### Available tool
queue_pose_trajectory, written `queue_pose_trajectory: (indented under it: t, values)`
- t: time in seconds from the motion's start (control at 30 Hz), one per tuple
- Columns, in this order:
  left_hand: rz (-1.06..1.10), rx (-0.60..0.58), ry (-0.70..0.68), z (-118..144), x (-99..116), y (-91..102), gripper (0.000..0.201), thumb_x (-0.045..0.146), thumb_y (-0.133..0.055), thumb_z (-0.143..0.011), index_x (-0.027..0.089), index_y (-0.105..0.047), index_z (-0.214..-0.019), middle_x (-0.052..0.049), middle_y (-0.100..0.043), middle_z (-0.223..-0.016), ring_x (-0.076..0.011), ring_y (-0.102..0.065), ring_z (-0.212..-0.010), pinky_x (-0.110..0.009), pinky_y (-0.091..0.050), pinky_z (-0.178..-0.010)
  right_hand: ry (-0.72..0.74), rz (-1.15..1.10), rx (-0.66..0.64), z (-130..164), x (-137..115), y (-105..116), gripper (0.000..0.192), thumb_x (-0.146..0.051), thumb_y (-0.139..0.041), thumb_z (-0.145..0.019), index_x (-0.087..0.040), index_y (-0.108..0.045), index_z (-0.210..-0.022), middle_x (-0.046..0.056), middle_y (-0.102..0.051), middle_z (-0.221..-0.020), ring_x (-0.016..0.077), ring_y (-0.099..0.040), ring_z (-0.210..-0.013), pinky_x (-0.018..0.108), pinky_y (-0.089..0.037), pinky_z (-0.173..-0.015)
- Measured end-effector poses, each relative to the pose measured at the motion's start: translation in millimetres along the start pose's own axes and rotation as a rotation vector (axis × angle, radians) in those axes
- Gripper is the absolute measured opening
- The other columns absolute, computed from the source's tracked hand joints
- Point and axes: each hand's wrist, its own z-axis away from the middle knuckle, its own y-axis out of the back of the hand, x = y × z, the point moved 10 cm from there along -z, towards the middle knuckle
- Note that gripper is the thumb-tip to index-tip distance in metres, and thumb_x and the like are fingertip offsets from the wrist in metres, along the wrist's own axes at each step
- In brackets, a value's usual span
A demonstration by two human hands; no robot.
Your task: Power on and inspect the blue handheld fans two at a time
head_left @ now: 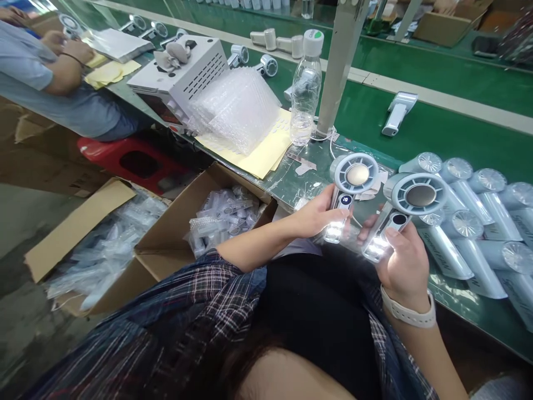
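Observation:
My left hand [318, 214] is closed around a silver-blue handheld fan [343, 200], whose small round display is lit and reads 20. A second handheld fan [393, 219] is in my right hand [403, 258], with the thumb on its handle below a dark round display. Both fans stand head up, side by side, over the front edge of the bench. Bright light glares on the lower part of each handle. To the right lie several packed fans [468, 222] in clear wrapping, stacked on the bench.
A water bottle [306, 89] stands by a metal post [343, 61]. Bubble-wrap bags [245, 105] lie on yellow sheets [266, 158] beside a white box-shaped machine [179, 78]. Cartons [162, 261] with wrapped items sit below. Another fan [398, 114] rests on the green belt [458, 83]. A co-worker [62, 78] sits left.

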Motion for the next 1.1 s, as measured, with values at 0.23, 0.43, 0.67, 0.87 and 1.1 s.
queue_pose_trajectory:
  t: [0.23,0.43,0.67,0.87,1.1]
  values:
    - [0.207,0.009,0.079,3.1,-9.8,-0.5,0.066,0.059,-0.085,-0.076,0.022,-0.047,-0.116,-0.001,-0.062,-0.1,-0.0168,-0.064,-0.078,-0.034,-0.053,-0.072,-0.027,-0.021,-0.018,0.3,6.7,-1.0,0.027,-0.039,-0.078,-0.086,-0.029,-0.074,-0.111,0.004,-0.072,-0.088,0.0232,-0.067,-0.068,0.043,-0.062,-0.064]
    - [0.227,-0.004,0.053,2.6,-4.7,-2.2,0.064,0.054,-0.087,-0.078,0.021,-0.047,-0.116,0.001,-0.062,-0.098,-0.0151,-0.064,-0.077,-0.034,-0.053,-0.075,-0.066,-0.023,0.022,1.3,11.7,5.2,0.028,-0.036,-0.078,-0.084,-0.027,-0.072,-0.11,0.002,-0.074,-0.09,0.0202,-0.069,-0.067,0.037,-0.063,-0.06]
    - [0.199,-0.008,0.01,2.4,-2.2,-1.8,0.058,0.05,-0.084,-0.082,0.021,-0.046,-0.115,0.003,-0.062,-0.094,-0.0139,-0.064,-0.073,-0.035,-0.053,-0.074,-0.099,-0.05,0.038,2.2,14.3,4.6,0.034,-0.037,-0.084,-0.079,-0.024,-0.071,-0.107,0.001,-0.075,-0.086,0.0189,-0.069,-0.064,0.036,-0.064,-0.058]
    - [0.142,0.042,0.022,2.3,-0.5,4.9,0.051,0.044,-0.082,-0.081,0.02,-0.048,-0.11,0.004,-0.062,-0.088,-0.0135,-0.062,-0.071,-0.034,-0.051,-0.074,-0.092,-0.047,0.046,2.3,15.1,5.2,0.033,-0.036,-0.083,-0.08,-0.024,-0.071,-0.109,0.002,-0.076,-0.088,0.0185,-0.07,-0.064,0.035,-0.064,-0.057]
    - [0.283,0.007,0.083,4.4,-6.5,1.8,0.067,0.055,-0.089,-0.072,0.022,-0.047,-0.114,0.003,-0.061,-0.091,-0.0147,-0.064,-0.072,-0.035,-0.055,-0.071,-0.07,-0.038,0.036,3.3,13.5,3.7,0.029,-0.036,-0.082,-0.083,-0.024,-0.071,-0.107,0.001,-0.076,-0.088,0.0185,-0.07,-0.065,0.04,-0.067,-0.065]
